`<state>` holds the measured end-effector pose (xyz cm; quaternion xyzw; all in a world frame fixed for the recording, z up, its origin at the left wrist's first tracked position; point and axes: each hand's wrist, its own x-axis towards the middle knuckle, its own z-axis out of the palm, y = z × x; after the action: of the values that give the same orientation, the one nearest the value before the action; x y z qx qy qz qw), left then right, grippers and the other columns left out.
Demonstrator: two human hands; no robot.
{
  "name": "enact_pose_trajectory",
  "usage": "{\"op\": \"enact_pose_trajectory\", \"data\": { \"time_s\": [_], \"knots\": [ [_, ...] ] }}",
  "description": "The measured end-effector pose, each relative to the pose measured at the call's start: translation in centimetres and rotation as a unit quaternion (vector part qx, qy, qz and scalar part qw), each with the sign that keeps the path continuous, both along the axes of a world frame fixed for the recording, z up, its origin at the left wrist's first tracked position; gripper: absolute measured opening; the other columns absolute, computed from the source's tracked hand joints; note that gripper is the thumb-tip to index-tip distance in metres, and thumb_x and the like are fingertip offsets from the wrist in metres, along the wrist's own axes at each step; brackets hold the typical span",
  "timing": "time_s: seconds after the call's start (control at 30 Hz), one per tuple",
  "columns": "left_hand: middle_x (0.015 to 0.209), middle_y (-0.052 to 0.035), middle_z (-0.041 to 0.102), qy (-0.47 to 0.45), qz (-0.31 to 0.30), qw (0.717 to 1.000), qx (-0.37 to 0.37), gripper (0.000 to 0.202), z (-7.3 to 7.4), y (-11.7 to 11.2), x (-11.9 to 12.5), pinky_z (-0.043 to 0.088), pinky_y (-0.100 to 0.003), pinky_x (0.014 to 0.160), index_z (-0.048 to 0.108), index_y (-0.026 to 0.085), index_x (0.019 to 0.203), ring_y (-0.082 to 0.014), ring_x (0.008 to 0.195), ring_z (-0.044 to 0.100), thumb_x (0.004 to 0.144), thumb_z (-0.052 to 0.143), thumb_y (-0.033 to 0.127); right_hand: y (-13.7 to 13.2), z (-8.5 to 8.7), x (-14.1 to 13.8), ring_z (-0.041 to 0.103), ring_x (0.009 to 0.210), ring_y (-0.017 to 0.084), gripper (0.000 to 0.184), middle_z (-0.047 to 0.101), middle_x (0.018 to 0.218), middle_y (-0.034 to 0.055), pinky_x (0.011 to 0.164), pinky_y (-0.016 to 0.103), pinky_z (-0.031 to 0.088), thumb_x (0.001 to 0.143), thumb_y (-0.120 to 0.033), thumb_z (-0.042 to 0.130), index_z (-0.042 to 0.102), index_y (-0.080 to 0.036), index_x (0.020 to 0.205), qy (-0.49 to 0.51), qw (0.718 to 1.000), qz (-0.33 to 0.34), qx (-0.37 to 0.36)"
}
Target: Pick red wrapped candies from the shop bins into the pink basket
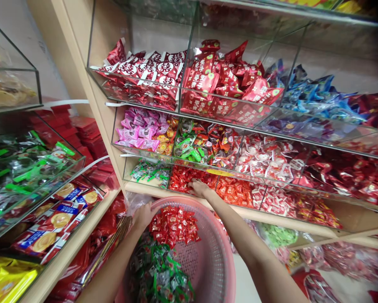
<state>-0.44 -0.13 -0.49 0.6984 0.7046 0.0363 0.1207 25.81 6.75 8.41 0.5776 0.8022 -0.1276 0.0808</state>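
Note:
A pink perforated basket (208,261) sits below me, holding a heap of small red wrapped candies (174,225) and a pile of green-and-clear wrapped candies (159,273). My left hand (143,214) grips the basket's far left rim. My right hand (200,188) reaches into the lowest clear bin (189,179) of red candies, fingers curled down among the wrappers; what they hold is hidden.
Wooden shelves carry rows of clear acrylic bins: red packets (151,71) on top, pink (138,132), green (189,149) and white-red candies (264,164) below. On the left, bins of green packets (25,168) and biscuit packs (56,219). Bagged goods lie on the floor at right.

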Motion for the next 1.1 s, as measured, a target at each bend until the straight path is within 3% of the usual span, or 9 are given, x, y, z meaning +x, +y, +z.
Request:
{"op": "enact_pose_trajectory", "data": {
  "time_s": [0.33, 0.53, 0.8, 0.97, 1.1],
  "knots": [
    [0.088, -0.0145, 0.068, 0.0, 0.004, 1.0, -0.003, 0.055, -0.2, 0.0, 0.0, 0.044, -0.035, 0.07, 0.059, 0.015, 0.098, -0.029, 0.085, 0.064, 0.082, 0.03, 0.059, 0.1, -0.7, -0.4, 0.056, 0.103, 0.023, 0.029, 0.057, 0.115, 0.0133, 0.084, 0.034, 0.042, 0.09, -0.029, 0.039, 0.054, -0.024, 0.114, -0.023, 0.998, 0.005, 0.05],
    [0.089, -0.0142, 0.068, 0.0, -0.001, 1.0, -0.005, 0.057, -0.3, 0.1, 0.0, 0.043, -0.034, 0.07, 0.059, 0.015, 0.099, -0.0282, 0.085, 0.064, 0.082, 0.029, 0.06, 0.0, -1.5, -0.4, 0.052, 0.109, 0.027, 0.031, 0.052, 0.119, 0.0147, 0.081, 0.034, 0.043, 0.087, -0.027, 0.046, 0.051, -0.024, 0.117, -0.019, 0.997, 0.011, 0.068],
    [0.087, -0.0147, 0.068, 0.001, -0.008, 1.0, 0.004, 0.055, -0.1, 0.1, -0.1, 0.044, -0.035, 0.069, 0.058, 0.014, 0.097, -0.0292, 0.084, 0.064, 0.083, 0.029, 0.059, -0.8, -0.9, 0.6, 0.053, 0.105, 0.022, 0.025, 0.053, 0.116, 0.0107, 0.077, 0.028, 0.042, 0.09, -0.03, 0.04, 0.052, -0.024, 0.111, -0.003, 0.996, 0.037, 0.082],
    [0.09, -0.0155, 0.068, 0.001, -0.005, 1.0, 0.001, 0.055, -0.2, 0.0, 0.0, 0.044, -0.034, 0.07, 0.057, 0.014, 0.1, -0.0289, 0.086, 0.064, 0.083, 0.029, 0.058, -1.2, -0.6, 1.9, 0.057, 0.094, 0.019, 0.029, 0.057, 0.111, 0.0097, 0.072, 0.025, 0.041, 0.09, -0.038, 0.037, 0.051, -0.022, 0.109, 0.056, 0.992, -0.003, 0.11],
    [0.088, -0.0159, 0.067, -0.001, -0.007, 1.0, 0.003, 0.057, -0.3, 0.1, -0.1, 0.044, -0.035, 0.069, 0.058, 0.013, 0.099, -0.0297, 0.085, 0.064, 0.083, 0.028, 0.059, -1.0, -0.2, 2.5, 0.057, 0.092, 0.018, 0.031, 0.06, 0.107, 0.0102, 0.074, 0.025, 0.04, 0.089, -0.04, 0.04, 0.053, -0.019, 0.108, 0.175, 0.968, -0.07, 0.167]
  ]
}}
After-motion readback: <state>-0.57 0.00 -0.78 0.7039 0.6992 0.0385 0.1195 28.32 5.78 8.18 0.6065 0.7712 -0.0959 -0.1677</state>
